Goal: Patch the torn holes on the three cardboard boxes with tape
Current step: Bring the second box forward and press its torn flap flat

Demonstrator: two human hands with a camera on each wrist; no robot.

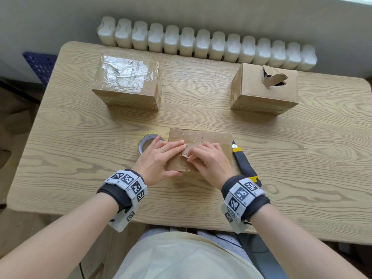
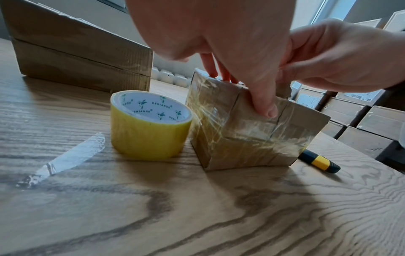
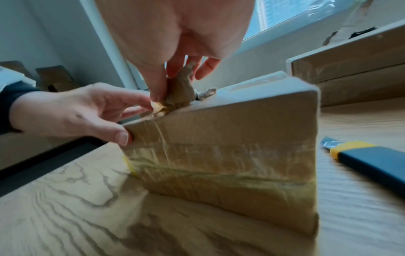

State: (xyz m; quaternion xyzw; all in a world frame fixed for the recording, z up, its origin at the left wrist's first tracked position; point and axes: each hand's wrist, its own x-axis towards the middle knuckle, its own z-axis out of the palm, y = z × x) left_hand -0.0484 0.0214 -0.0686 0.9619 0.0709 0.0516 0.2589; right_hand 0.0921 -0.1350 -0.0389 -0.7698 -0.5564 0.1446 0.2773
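Observation:
A small cardboard box (image 1: pixel 215 141) stands at the table's near centre, wrapped in clear tape (image 2: pixel 252 138). My left hand (image 1: pixel 177 158) lies with straight fingers on its top, and the thumb (image 2: pixel 265 105) presses its front face. My right hand (image 1: pixel 193 156) pinches a torn cardboard flap (image 3: pixel 181 86) sticking up from the top. The yellow tape roll (image 1: pixel 147 142) stands touching the box's left side (image 2: pixel 149 124). At the back left stands a box (image 1: pixel 126 83) with clear tape across its top. The back right box (image 1: pixel 265 89) has an open torn hole (image 1: pixel 273 77).
A blue and yellow utility knife (image 1: pixel 243 160) lies just right of the near box, blade pointing away. A white radiator (image 1: pixel 201 43) runs behind the wooden table (image 1: pixel 80 137). A blue crate (image 1: pixel 40 65) sits off the far left corner. Stacked cartons (image 2: pixel 361 121) stand beyond the right edge.

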